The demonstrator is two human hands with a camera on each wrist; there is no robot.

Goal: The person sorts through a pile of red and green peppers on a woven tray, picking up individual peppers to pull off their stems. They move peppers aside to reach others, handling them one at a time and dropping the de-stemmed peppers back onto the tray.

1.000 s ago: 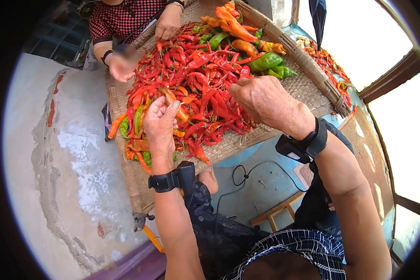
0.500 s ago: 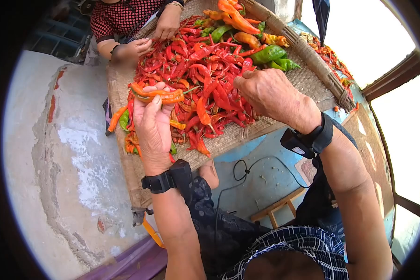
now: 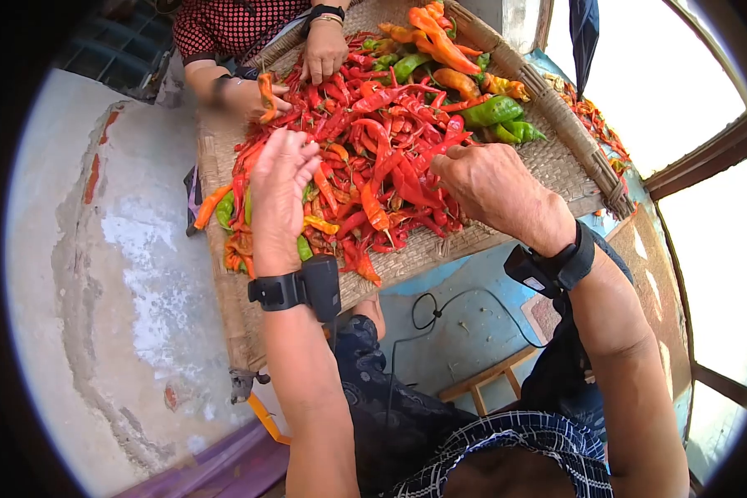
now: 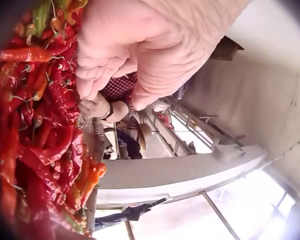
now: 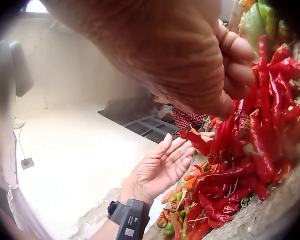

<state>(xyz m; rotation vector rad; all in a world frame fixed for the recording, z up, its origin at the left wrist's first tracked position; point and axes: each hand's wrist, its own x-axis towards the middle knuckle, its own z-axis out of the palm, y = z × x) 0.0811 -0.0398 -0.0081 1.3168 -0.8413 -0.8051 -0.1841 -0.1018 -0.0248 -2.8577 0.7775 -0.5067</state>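
Observation:
My left hand (image 3: 284, 187) is above the near left part of a heap of red chili peppers (image 3: 390, 158), fingers loosely extended and holding nothing. Its bare palm (image 5: 157, 172) also shows in the right wrist view. My right hand (image 3: 498, 191) hovers at the heap's right side, fingers bent and fingertips right by red peppers (image 5: 255, 140). Whether it pinches anything I cannot tell. Across the heap, an orange pepper (image 3: 267, 98) overlaps another person's hand (image 3: 245, 95). That person's other hand (image 3: 324, 51) touches red peppers.
The heap lies on a woven tray (image 3: 548, 166) with a raised rim. Large green peppers (image 3: 494, 112) and orange peppers (image 3: 444, 46) are piled at its far right. A dark umbrella (image 3: 583, 41) hangs beyond. Below are a cable (image 3: 436, 311) and a wooden stool (image 3: 490, 378).
My left hand held an orange pepper and has let it go, moving slightly up. An orange pepper now shows at the other person's hand. My right hand stays nearly in place.

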